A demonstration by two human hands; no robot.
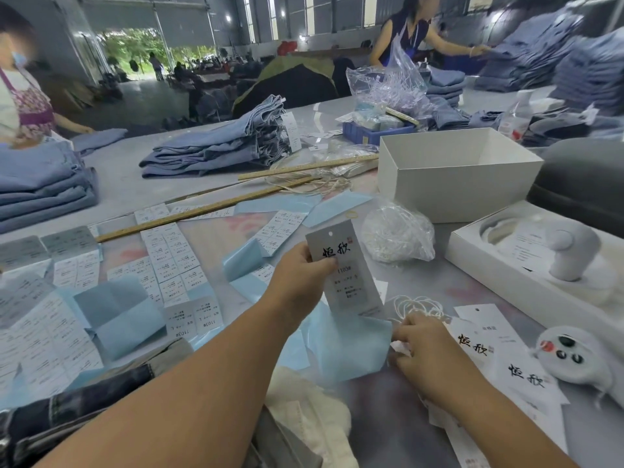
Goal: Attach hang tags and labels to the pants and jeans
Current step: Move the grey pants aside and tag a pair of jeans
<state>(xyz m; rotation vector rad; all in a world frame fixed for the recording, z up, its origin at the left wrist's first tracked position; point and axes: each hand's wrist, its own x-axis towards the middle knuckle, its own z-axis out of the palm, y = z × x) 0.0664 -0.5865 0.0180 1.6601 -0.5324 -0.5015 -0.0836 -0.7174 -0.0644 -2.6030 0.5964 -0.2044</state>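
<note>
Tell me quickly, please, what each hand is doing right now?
Left hand: holds a hang tag upright.
Right hand: fingers curled at the strings; grip cannot be told.

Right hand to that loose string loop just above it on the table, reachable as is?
Probably yes. The right hand lies just below the white string loop, with only bare table between. But its fingers pinch something small and white at the blue sheet edge, so it may need to let go first.
</note>
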